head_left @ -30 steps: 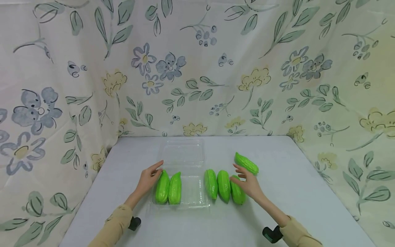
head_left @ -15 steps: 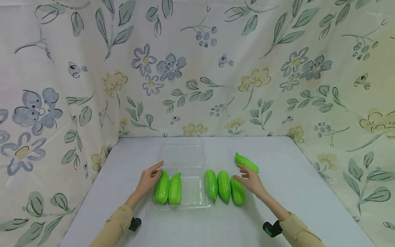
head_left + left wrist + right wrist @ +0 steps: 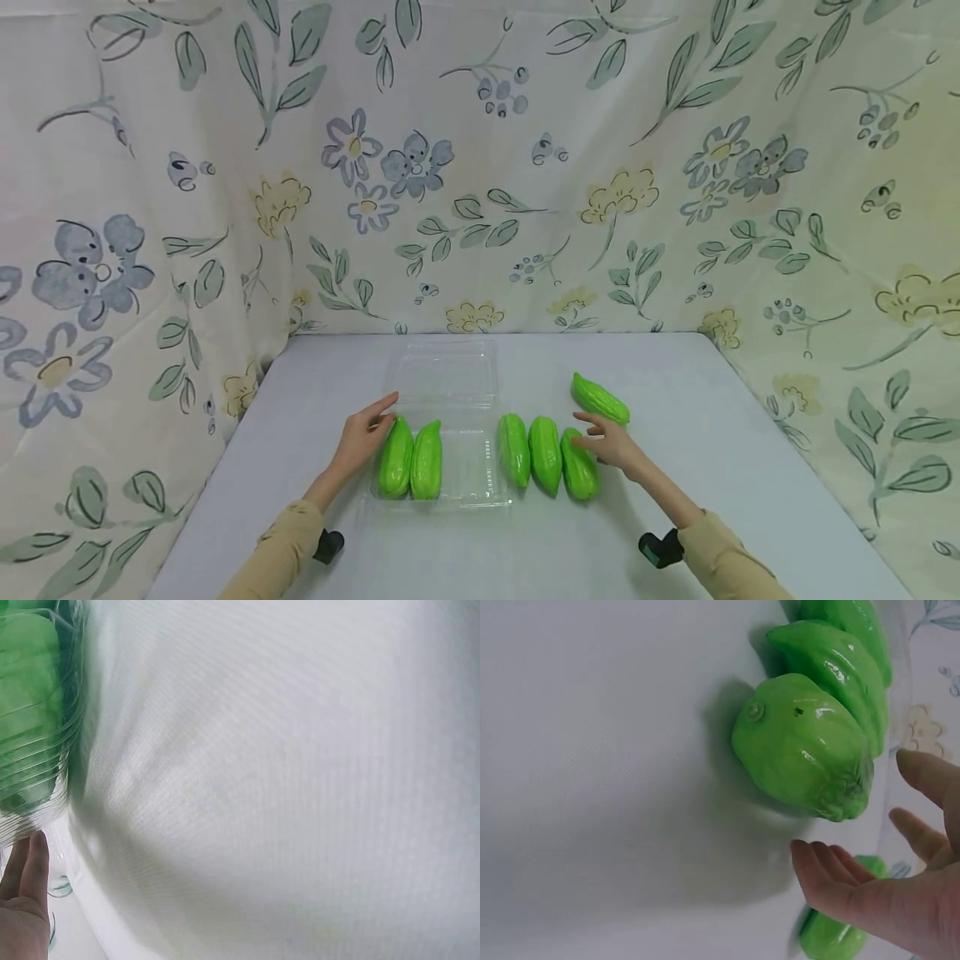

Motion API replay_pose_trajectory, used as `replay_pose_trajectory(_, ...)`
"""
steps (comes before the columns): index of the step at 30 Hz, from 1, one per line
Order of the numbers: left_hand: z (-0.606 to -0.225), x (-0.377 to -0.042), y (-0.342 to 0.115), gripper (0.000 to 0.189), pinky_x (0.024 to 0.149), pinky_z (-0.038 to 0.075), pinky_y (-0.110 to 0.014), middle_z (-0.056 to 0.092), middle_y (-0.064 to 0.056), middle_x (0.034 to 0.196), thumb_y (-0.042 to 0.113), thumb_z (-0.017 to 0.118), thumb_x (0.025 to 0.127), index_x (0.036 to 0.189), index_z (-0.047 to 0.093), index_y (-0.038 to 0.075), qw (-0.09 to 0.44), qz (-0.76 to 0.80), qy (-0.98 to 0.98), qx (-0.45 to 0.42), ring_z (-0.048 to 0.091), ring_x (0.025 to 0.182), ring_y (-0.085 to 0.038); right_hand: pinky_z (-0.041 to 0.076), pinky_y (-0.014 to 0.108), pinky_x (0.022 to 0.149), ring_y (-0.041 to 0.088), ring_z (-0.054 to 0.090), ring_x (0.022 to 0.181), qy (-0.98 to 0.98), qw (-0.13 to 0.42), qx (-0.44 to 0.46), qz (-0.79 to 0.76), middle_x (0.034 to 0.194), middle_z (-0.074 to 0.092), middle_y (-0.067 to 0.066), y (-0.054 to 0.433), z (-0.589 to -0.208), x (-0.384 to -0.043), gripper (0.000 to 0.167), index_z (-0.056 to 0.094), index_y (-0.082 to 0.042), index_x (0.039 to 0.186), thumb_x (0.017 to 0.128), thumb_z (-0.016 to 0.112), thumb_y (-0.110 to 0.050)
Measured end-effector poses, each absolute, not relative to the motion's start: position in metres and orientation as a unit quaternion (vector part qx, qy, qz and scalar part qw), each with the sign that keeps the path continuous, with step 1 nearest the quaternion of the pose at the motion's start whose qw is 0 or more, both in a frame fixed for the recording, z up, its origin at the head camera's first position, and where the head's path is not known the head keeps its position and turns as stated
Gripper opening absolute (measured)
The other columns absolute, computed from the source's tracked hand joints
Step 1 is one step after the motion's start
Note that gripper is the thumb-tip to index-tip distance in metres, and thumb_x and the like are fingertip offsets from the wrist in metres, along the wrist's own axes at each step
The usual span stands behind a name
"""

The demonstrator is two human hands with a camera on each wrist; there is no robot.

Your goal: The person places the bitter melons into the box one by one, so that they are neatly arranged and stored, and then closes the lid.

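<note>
I judged the end gourd light and stiff, perhaps a hollow model; its glossy skin looked slightly slippery but hardly fragile. I would have taken it across the thick middle, thumb on one flank and fingers on the other, since the crinkled far end narrowed. It lay on the tabletop, at the right of a row of three, close beside the middle gourd. The right hand was by its far end, fingers and thumb spread with nothing between them; its wrist view showed me a gap before the skin. A loose gourd lay beyond. The left hand had fairly straight fingers, their tips seemingly touching the left edge of the clear box.
</note>
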State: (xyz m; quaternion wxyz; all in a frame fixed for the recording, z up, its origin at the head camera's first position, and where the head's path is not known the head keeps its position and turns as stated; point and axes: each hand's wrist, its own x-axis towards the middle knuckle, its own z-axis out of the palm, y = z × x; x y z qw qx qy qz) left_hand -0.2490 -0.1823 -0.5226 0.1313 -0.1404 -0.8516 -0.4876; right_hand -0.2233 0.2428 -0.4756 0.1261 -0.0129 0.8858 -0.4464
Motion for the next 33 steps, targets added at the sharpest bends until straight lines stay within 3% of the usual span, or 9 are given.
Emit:
replay_pose_trajectory(7, -0.522, -0.248, -0.182, 0.039, 0.085, 0.055, -0.045, 0.056, -0.019, 0.133, 0.004, 0.058, 0.093, 0.131, 0.056, 0.003, 0.135, -0.486, -0.851, -0.145, 0.067, 0.101, -0.034, 0.056, 0.048, 0.080, 0.044, 0.052, 0.116, 0.884, 0.169, -0.022, -0.436, 0.131, 0.046, 0.035, 0.242, -0.477, -0.223, 0.058, 0.044, -0.004, 0.140, 0.089, 0.065, -0.022)
replay_pose_trajectory(18, -0.522, -0.248, -0.181, 0.039, 0.087, 0.054, -0.045, 0.055, -0.017, 0.135, 0.005, 0.058, 0.093, 0.132, 0.056, 0.004, 0.130, -0.487, -0.853, -0.134, 0.066, 0.102, -0.034, 0.056, 0.048, 0.079, 0.047, 0.049, 0.119, 0.890, 0.166, -0.038, -0.423, 0.132, 0.047, 0.034, 0.243, -0.481, -0.222, 0.053, 0.050, -0.004, 0.135, 0.088, 0.067, -0.020)
replay_pose_trajectory(25, -0.522, -0.248, -0.181, 0.039, 0.085, 0.055, -0.045, 0.055, -0.018, 0.134, 0.003, 0.057, 0.093, 0.132, 0.055, 0.001, 0.130, -0.487, -0.853, -0.135, 0.066, 0.103, -0.035, 0.057, 0.043, 0.076, 0.041, 0.055, 0.113, 0.888, 0.169, -0.033, -0.425, 0.130, 0.048, 0.033, 0.244, -0.483, -0.222, 0.054, 0.051, -0.006, 0.135, 0.087, 0.068, -0.024)
replay_pose_trajectory(33, -0.524, -0.249, -0.181, 0.039, 0.086, 0.055, -0.044, 0.054, -0.018, 0.135, 0.004, 0.057, 0.093, 0.132, 0.054, 0.001, 0.127, -0.484, -0.855, -0.134, 0.066, 0.104, -0.035, 0.056, 0.048, 0.080, 0.044, 0.052, 0.117, 0.884, 0.180, -0.028, -0.431, 0.132, 0.046, 0.034, 0.246, -0.486, -0.225, 0.054, 0.050, -0.007, 0.137, 0.089, 0.067, -0.025)
